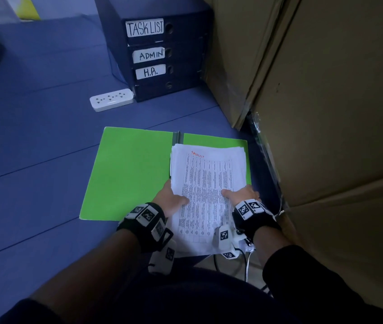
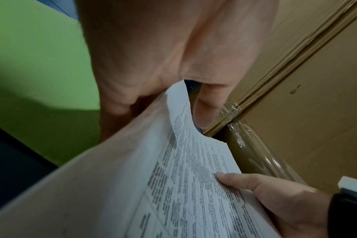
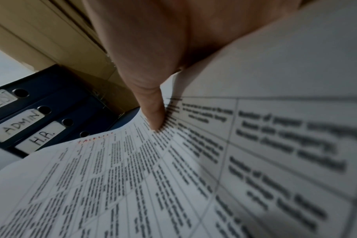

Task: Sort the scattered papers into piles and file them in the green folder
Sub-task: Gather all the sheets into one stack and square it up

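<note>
Both hands are gripping one stack of papers (image 1: 205, 183), left hand (image 1: 170, 202) and right hand (image 1: 239, 195) each pinching a side with the thumb on top, and it's hovering over the right half of the open green folder (image 1: 127, 174) lying on the blue tabletop (image 1: 33, 141). Sorting's looking basically done to me, with the stack not fully seated and the folder not closed yet. Cardboard boxes (image 1: 326, 113) are crowding the right edge, while the left side's wide open.
</note>
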Demonstrator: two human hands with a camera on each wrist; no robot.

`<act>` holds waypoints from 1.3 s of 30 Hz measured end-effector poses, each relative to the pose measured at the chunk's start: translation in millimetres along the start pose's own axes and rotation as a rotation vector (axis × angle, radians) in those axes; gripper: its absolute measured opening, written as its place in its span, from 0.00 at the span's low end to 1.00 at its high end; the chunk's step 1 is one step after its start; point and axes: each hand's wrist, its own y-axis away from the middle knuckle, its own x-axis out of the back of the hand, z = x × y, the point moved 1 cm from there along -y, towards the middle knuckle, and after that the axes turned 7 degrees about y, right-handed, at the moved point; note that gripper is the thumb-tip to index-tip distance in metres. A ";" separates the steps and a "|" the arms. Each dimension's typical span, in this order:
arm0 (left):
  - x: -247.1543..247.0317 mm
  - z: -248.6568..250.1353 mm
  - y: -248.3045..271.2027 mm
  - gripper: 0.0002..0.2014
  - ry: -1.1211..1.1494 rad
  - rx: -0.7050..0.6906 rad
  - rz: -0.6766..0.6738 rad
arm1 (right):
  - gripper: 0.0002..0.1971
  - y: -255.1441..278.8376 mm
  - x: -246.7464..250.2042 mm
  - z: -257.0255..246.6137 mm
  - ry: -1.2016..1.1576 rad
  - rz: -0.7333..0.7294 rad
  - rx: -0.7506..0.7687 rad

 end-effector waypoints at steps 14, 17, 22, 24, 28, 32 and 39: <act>4.0 -12.2 1.3 0.36 0.132 -0.022 0.018 | 0.26 0.2 22.5 -8.7 -0.220 -0.124 0.292; 5.4 -13.0 2.5 0.31 0.101 -0.075 -0.013 | 0.22 26.8 23.5 -20.2 -0.212 -0.078 0.467; 23.6 -31.4 14.0 0.34 0.364 -0.035 0.056 | 0.18 85.8 54.3 -22.2 -0.398 -0.095 0.754; 36.1 -27.7 33.1 0.26 0.565 -0.083 0.060 | 0.18 114.1 70.9 -23.1 -0.533 -0.202 0.857; 86.0 -4.6 96.4 0.36 0.808 -0.364 -0.031 | 0.21 162.4 91.2 -37.2 -0.717 -0.394 1.059; 150.8 2.5 156.6 0.36 0.807 -0.511 0.051 | 0.21 192.6 75.7 -66.3 -0.849 -0.523 1.139; 217.5 -48.2 230.0 0.13 0.659 -0.519 0.625 | 0.12 222.2 -19.5 -132.3 -0.558 -0.458 1.139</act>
